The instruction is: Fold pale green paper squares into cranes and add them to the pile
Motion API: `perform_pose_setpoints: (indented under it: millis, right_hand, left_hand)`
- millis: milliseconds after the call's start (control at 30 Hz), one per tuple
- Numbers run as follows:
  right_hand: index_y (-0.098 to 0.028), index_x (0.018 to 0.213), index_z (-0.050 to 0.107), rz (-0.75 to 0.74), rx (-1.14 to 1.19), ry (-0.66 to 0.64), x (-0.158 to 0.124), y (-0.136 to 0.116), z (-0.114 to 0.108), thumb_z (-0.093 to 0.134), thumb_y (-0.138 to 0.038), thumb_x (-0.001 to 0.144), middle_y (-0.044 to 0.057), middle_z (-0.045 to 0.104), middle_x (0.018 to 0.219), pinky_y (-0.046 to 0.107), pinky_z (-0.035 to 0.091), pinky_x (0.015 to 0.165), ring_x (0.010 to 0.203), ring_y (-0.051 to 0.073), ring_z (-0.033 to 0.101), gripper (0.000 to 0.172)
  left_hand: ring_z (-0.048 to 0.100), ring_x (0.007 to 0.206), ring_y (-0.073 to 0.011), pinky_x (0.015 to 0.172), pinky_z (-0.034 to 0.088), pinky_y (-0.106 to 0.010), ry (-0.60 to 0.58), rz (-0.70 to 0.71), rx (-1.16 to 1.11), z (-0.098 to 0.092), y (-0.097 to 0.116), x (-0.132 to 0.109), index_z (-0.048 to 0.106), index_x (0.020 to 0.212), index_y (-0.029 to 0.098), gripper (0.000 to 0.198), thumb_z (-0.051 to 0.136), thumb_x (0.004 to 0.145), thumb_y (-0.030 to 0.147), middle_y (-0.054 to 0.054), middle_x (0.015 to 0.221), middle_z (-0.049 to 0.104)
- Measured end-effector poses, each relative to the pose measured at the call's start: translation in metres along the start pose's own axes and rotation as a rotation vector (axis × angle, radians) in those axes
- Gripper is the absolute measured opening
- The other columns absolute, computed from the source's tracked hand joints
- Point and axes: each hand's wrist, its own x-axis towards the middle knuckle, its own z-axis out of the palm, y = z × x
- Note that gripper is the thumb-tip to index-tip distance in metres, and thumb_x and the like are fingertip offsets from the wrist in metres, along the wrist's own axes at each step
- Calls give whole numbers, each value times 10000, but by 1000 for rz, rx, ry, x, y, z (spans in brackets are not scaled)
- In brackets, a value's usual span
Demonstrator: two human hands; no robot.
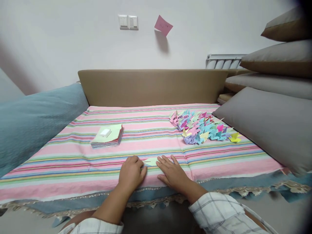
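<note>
A small piece of folded light green paper lies on the striped cloth in front of me, between my two hands. My left hand has its fingers curled closed at the paper's left end, which they hide. Stretched out and slightly spread, the fingers of my right hand lie flat over the right end of the same paper. To the left, farther off, a stack of square coloured paper has a light green sheet on top, with a small white block resting on it. Many folded paper cranes are grouped at the right.
Pink striped cloth covers the seat. A brown backrest stands behind it, a blue-covered armrest on the left, and stacked grey cushions on the right. On the wall are switches and a pink note.
</note>
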Motion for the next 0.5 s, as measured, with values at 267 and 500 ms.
perform_pose_setpoints:
  millis: [267,500]
  right_hand:
    - [-226,1285,467,51,29,31,4,-3,-6,473,-359,877,83,475,1351,504,224,1044,1257,256,373,429]
    - [-171,1170,549,79,210,173,11,2,-12,360,-213,908,83,634,1116,360,405,893,990,193,546,326]
  left_hand:
    - [491,1089,-260,914,385,-424,-29,224,20,32,30,-12,471,1265,168,522,448,750,94,-94,1317,505]
    - [448,1171,-278,1030,293,-482,-76,283,-43,27,17,-9,482,1267,180,529,485,739,142,-82,1348,483]
